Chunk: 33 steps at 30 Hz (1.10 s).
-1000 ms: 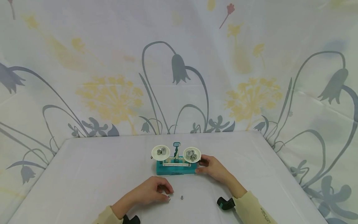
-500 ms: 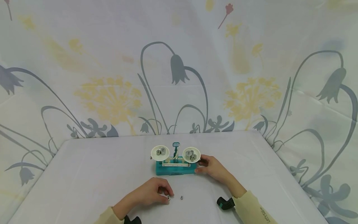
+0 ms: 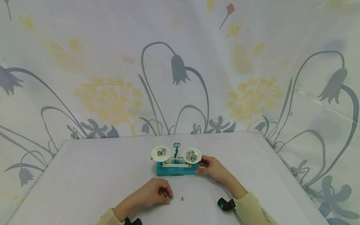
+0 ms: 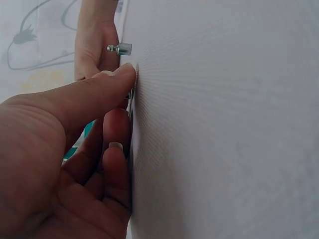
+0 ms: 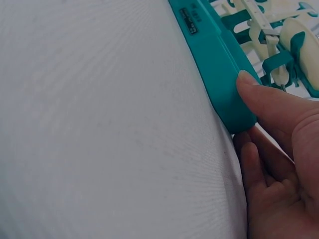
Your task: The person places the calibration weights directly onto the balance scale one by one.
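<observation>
A teal toy balance scale with two white pans stands mid-table. Its left pan carries two grey cylindrical weights; several more weights sit in the right pan. My right hand grips the right end of the base, thumb on top and the other fingers curled at its end. Close over the cloth in front, my left hand pinches a small silver weight between thumb and fingers, which mostly hide it. A similar knobbed weight stands just to the right of that hand.
White cloth covers the table, and a flower-printed curtain rises behind and at both sides. Black wrist devices show beneath both beige sleeves.
My left fingers have shifted slightly on the small weight and cover more of it. My right hand and the scale stay as they were, apart from a slight drift of the view.
</observation>
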Each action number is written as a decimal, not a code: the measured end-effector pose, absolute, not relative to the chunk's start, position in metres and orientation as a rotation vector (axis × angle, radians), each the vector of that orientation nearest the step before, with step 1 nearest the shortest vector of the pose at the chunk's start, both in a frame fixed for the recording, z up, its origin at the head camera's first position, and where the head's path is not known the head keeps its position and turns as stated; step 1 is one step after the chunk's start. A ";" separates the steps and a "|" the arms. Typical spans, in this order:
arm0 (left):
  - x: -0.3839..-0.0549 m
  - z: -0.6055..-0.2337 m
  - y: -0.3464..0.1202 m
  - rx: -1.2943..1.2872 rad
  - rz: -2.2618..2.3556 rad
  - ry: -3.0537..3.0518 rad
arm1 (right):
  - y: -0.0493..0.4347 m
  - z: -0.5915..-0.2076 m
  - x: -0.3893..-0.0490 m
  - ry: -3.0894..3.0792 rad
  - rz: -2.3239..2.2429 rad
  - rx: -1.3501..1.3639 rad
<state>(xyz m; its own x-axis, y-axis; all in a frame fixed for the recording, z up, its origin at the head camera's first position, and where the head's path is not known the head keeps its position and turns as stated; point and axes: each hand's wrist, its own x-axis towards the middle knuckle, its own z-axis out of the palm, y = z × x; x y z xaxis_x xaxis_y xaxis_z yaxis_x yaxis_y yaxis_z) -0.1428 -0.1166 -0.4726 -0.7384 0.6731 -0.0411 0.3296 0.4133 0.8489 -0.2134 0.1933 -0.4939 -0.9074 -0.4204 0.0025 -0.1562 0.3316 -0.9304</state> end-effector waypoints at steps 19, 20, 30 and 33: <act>-0.146 -0.468 -0.121 0.857 1.342 2.331 | 0.193 -0.493 -0.213 2.369 -1.604 -0.501; -0.147 -0.467 -0.121 0.866 1.352 2.331 | 0.193 -0.493 -0.213 2.367 -1.607 -0.502; -0.150 -0.454 -0.126 0.930 1.357 2.378 | 0.193 -0.494 -0.213 2.378 -1.600 -0.513; -0.152 -0.449 -0.129 0.936 1.348 2.395 | 0.192 -0.492 -0.212 2.378 -1.595 -0.500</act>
